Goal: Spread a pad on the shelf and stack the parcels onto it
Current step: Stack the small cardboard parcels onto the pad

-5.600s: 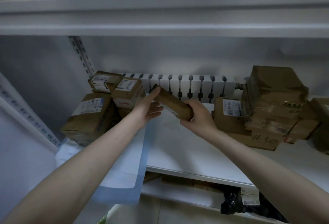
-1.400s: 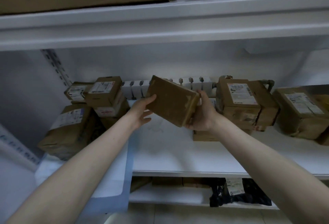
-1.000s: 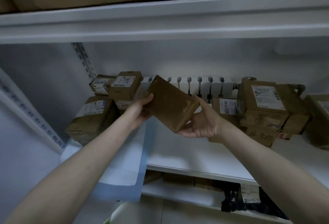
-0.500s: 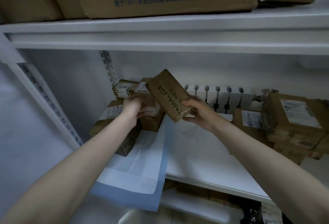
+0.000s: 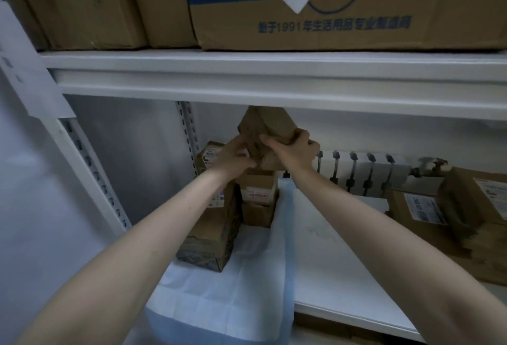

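- As we hold it up in both hands, the brown parcel [image 5: 267,127] sits tilted, its top just beneath the upper shelf [image 5: 274,75].
- Our left hand [image 5: 233,156] grips the parcel's lower left side, fingers curled against the cardboard.
- Our right hand [image 5: 295,149] wraps the right side, thumb across the front, fingers curled round the far edge.
- Directly below is a small box with red print [image 5: 259,188], topping a stack on the pad [image 5: 247,276]; we cannot tell whether the parcel touches it.
- Just beside that stack, front left, a bigger labelled parcel [image 5: 214,232] stands on the pad too.
- Our pad covers the left end of the shelf [image 5: 343,276], its blue border hanging over the front lip.
- Off to the right, more parcels [image 5: 466,207] sit on bare shelf, well apart from the pad.
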A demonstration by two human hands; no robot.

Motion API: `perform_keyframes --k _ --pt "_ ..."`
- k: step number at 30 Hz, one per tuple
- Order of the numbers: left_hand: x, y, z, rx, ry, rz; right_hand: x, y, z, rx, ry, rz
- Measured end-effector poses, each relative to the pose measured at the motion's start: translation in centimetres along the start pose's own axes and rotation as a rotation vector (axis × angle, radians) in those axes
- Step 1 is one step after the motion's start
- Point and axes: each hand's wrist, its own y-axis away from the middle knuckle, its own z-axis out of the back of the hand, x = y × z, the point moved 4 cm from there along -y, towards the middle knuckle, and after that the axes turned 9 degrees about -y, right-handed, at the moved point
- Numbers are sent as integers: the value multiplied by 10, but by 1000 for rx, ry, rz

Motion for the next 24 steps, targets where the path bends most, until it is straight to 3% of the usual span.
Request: perform_keyframes --k 5,12,16,19,24 --pt "12 -13 14 -18 83 -100 -2 5 -22 131 119 142" --pt "34 -37 17 -66 114 -78 -17 -2 -13 65 232 419" --pt "43 -47 14 -112 134 27 -32 -11 -6 68 128 323" --pt "45 -48 15 -157 124 71 -39 -11 -2 65 185 319" --pt "30 -43 23 -376 -100 -109 -52 -17 5 62 223 216"
